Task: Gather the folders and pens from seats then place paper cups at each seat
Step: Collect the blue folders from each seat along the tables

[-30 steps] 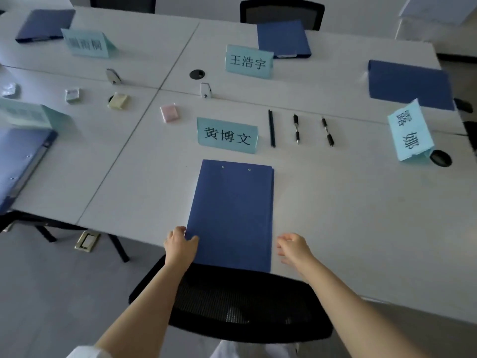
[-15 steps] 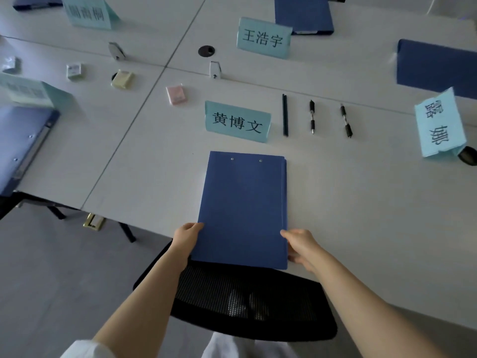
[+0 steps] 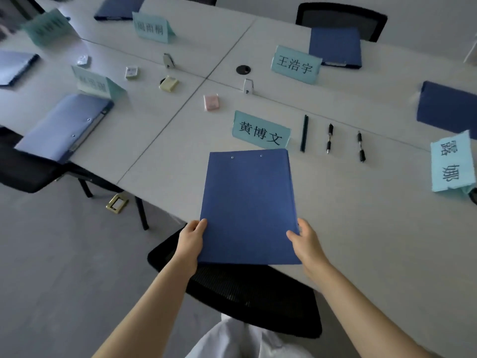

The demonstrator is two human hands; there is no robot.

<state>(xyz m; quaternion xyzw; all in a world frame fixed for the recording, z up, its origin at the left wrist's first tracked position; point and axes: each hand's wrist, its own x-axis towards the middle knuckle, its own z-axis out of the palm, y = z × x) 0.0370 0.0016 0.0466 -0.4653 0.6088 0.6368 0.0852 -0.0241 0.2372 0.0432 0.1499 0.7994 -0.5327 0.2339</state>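
Observation:
A blue folder is at the table's near edge, its near end raised over the chair. My left hand grips its lower left corner and my right hand grips its lower right corner. Three pens lie side by side beyond it: a dark pen, a middle pen and a right pen. More blue folders lie at other seats: one far across, one at the right edge, one on the left and one at the far left top.
Teal name cards stand on the white table, the nearest just behind the held folder and another at the right. Small pads, pink and yellow, lie mid-table. A black mesh chair is under my arms.
Both hands have closed on the folder's near corners and lifted its near end off the table toward me. The view has swung left, showing more of the left seats.

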